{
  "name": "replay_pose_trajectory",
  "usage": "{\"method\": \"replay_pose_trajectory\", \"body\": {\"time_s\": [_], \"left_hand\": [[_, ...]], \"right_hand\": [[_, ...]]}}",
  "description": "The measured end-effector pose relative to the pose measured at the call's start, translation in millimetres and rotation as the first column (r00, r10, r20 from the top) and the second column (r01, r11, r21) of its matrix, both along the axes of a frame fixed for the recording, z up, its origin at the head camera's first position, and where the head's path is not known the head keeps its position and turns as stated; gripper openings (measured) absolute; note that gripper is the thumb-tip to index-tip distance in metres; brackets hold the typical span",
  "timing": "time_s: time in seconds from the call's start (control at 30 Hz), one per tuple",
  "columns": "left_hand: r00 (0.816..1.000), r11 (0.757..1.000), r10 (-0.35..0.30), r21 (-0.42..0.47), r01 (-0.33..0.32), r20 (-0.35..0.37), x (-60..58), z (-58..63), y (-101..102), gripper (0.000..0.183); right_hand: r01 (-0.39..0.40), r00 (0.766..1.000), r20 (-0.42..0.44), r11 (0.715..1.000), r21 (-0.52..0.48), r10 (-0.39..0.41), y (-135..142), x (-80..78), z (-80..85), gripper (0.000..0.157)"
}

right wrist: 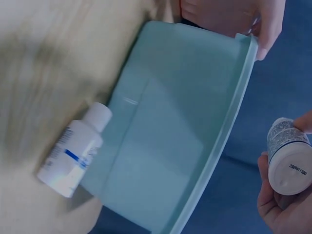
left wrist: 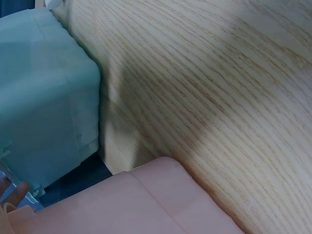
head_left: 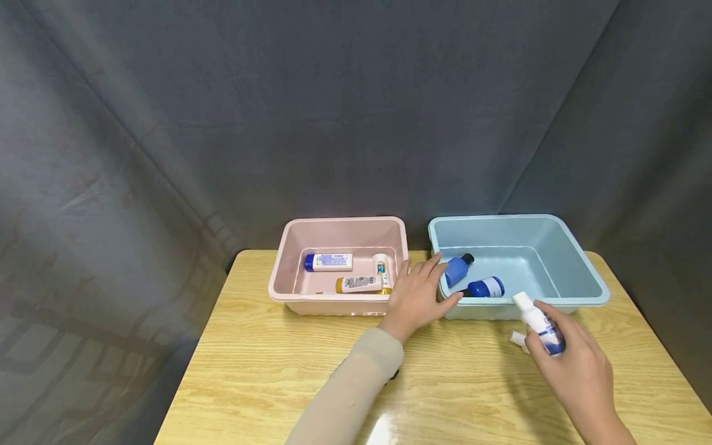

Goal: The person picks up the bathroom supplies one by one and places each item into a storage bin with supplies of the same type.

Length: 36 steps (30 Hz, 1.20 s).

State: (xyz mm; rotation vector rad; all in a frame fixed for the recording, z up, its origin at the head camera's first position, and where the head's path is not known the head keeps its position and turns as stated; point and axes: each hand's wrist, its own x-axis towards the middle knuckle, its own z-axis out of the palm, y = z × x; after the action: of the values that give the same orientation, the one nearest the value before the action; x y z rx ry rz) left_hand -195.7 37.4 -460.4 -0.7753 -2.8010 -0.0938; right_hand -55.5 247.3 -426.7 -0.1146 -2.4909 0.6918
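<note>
My right hand (head_left: 578, 361) holds a small white bottle with a blue label (head_left: 542, 327) in front of the blue bin (head_left: 578, 301). Its printed base faces the right wrist view. My left hand (head_left: 417, 300) has its fingers spread at the near left corner of the blue bin. In the right wrist view, that thumb lies over the bin's rim. A second white bottle (right wrist: 73, 156) lies on the table against the bin's near side. Inside the blue bin are two blue bottles with black caps, one at the left (head_left: 456, 271) and one nearer (head_left: 488, 287).
A pink bin (head_left: 322, 305) stands left of the blue one, separated by a narrow gap. It contains a blue-capped white tube (head_left: 332, 262), a gold-capped tube (head_left: 358, 283) and a white and gold container (head_left: 385, 281). Grey cloth (head_left: 345, 111) hangs behind the wooden table (head_left: 250, 383).
</note>
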Motion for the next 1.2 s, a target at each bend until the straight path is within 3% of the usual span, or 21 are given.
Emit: {"method": "replay_pose_trajectory", "body": {"time_s": [0.6, 1.2], "left_hand": [[1.000, 1.000, 0.004, -0.014, -0.004, 0.005, -0.8, -1.4, -2.0, 0.074], [1.000, 1.000, 0.000, -0.009, 0.000, -0.019, 0.5, -1.8, 0.1, 0.073]], "right_hand": [[-0.107, 0.991, -0.077, 0.993, 0.056, 0.111, -5.6, -25.0, 19.3, 0.051], [-0.214, 0.976, -0.002, 0.966, 0.144, 0.216, 4.3, -55.9, 32.9, 0.049]]}}
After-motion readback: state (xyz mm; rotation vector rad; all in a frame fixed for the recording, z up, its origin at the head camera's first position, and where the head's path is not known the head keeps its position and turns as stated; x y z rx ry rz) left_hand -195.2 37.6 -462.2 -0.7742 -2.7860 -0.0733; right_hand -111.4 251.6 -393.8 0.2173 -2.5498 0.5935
